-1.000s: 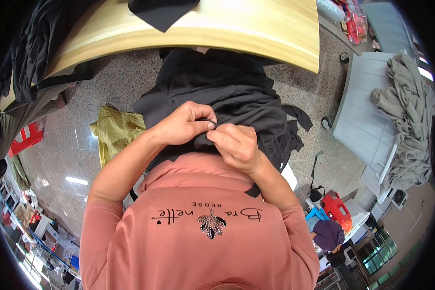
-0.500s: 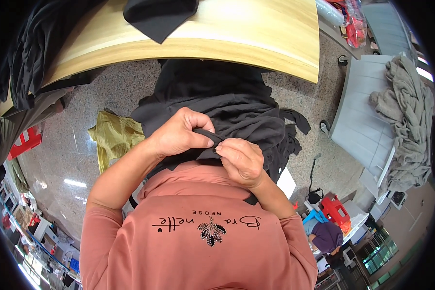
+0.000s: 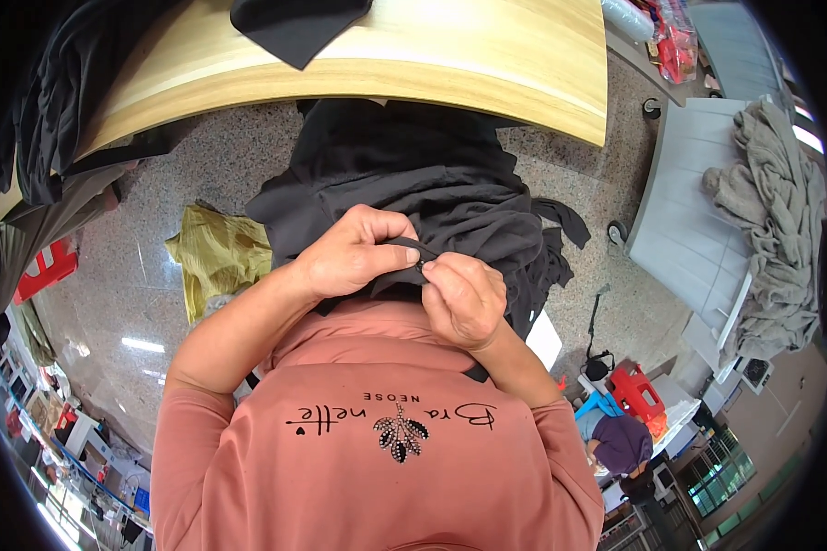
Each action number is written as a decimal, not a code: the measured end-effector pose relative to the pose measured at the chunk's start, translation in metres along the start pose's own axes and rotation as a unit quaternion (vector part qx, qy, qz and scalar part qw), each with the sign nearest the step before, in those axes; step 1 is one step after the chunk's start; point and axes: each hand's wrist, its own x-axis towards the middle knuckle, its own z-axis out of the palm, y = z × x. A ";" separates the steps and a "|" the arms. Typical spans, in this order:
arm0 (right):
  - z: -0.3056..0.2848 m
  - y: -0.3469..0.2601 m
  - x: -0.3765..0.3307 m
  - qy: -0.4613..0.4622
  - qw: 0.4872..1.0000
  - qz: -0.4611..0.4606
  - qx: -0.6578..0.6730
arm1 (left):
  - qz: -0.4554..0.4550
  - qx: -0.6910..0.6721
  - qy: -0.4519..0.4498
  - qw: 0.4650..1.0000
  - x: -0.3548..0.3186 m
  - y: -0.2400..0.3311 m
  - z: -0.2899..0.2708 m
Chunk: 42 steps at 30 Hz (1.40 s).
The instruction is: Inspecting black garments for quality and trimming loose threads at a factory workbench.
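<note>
A large black garment (image 3: 404, 184) lies bunched across my lap and spreads up toward the table edge. My left hand (image 3: 358, 257) pinches a folded edge of it between thumb and fingers. Close beside it, my right hand (image 3: 465, 298) is closed with its fingertips on the same edge. A small dark, shiny piece, perhaps a button, shows between the fingertips; it is too small to make out surely. The fingertips of both hands nearly touch.
Ahead stands a pale wooden table (image 3: 469, 55) with a black cloth piece (image 3: 299, 28) on it. Dark garments (image 3: 64, 101) hang at the left. A yellow sack (image 3: 219, 253) lies on the floor. At right, a wheeled grey cart (image 3: 685, 202) carries grey cloth (image 3: 772, 220); a person (image 3: 620, 445) is behind.
Both hands have shifted slightly, the left a little to the right, and the right fingertips now sit higher on the garment's edge. The grip on the cloth stays.
</note>
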 end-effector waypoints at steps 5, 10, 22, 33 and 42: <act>0.004 0.004 0.004 -0.018 0.993 -0.052 -0.101 | 0.058 0.001 0.040 0.998 -0.001 -0.005 0.003; 0.004 0.001 0.012 -0.038 0.995 -0.025 -0.091 | 0.101 0.080 0.055 0.990 -0.006 -0.006 0.000; -0.007 0.001 0.026 -0.168 0.928 0.288 0.166 | 0.111 0.143 0.099 0.978 -0.015 -0.012 0.002; -0.002 0.011 0.018 -0.231 0.917 0.277 0.171 | 0.137 0.182 0.110 0.968 -0.017 -0.018 -0.001; -0.006 0.012 0.017 -0.200 0.900 0.311 0.230 | 0.126 0.175 0.111 0.970 -0.017 -0.012 0.005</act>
